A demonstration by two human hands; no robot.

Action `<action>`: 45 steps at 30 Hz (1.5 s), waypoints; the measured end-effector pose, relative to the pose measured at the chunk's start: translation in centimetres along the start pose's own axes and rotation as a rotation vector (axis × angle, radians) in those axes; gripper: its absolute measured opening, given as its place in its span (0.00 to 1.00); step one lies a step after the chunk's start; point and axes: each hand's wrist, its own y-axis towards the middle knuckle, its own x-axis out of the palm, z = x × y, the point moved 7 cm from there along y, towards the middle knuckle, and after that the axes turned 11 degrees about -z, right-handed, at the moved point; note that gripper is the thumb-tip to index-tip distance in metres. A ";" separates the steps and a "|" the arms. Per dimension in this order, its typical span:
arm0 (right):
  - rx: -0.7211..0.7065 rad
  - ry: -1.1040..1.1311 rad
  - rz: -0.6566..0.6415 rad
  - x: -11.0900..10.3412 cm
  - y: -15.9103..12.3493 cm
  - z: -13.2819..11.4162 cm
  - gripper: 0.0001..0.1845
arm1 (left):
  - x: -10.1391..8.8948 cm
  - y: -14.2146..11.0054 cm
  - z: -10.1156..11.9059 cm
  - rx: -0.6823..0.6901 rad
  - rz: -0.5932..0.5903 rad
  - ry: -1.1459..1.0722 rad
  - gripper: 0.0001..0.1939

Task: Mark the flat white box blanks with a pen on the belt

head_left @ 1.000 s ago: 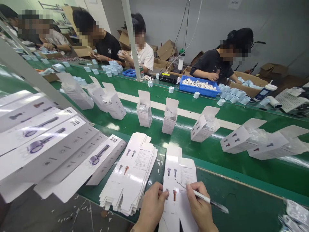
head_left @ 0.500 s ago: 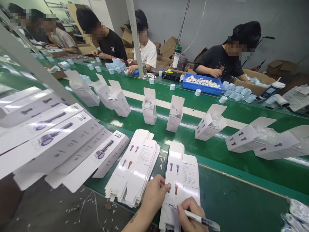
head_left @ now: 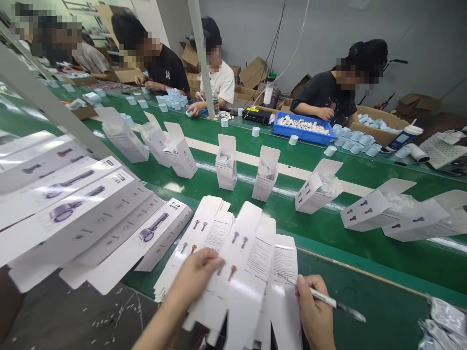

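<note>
My left hand (head_left: pixel 195 276) is closed on a flat white carton blank (head_left: pixel 245 262) printed with small fan pictures, lifted and tilted over the stack of blanks (head_left: pixel 204 233). My right hand (head_left: pixel 314 311) grips a pen (head_left: pixel 328 301), its tip resting on another flat blank (head_left: pixel 284 272) lying on the green table edge (head_left: pixel 365 311).
Open white boxes (head_left: pixel 265 175) with bagged items stand and lie along the green conveyor belt (head_left: pixel 321 228). Long flat printed boxes (head_left: pixel 73 214) fan out at left. Across the belt several people work beside a blue tray (head_left: pixel 302 130) and pale blue cups (head_left: pixel 350 141). Plastic bags (head_left: pixel 445 321) lie at right.
My left hand has lifted a blank and carried it left over the stack. My right hand with the pen has shifted to the right onto the blank underneath.
</note>
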 end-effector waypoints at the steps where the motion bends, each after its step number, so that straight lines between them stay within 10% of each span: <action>1: -0.018 -0.034 -0.015 0.2 0.7 -0.4 0.23 | -2.1 -0.5 0.2 -0.041 0.056 0.032 0.18; 4: -0.079 -0.063 -0.072 1.7 2.1 -1.4 0.23 | -7.5 -2.0 1.1 -0.151 0.345 0.333 0.20; 7: -0.080 -0.076 -0.125 3.0 2.5 -1.3 0.22 | -7.1 -2.7 2.6 -0.072 0.551 0.655 0.22; 13: -0.047 -0.133 -0.179 3.6 2.3 -0.8 0.22 | 6.7 0.4 -0.8 -0.011 0.016 0.585 0.21; 16: -0.048 -0.163 -0.177 3.8 2.3 -1.2 0.22 | 9.5 1.3 -1.6 -0.013 -0.022 0.679 0.14; 24: -0.118 -0.111 -0.063 2.3 -0.4 -0.9 0.19 | 8.1 2.0 -2.0 0.001 0.024 0.476 0.04; 39: -0.290 -0.408 -0.326 5.9 -5.0 0.8 0.22 | 8.6 2.1 -1.7 0.017 0.006 0.513 0.04; 45: -0.203 -0.070 -0.172 3.7 -4.6 0.0 0.21 | 8.5 1.7 -1.5 0.042 -0.013 0.338 0.05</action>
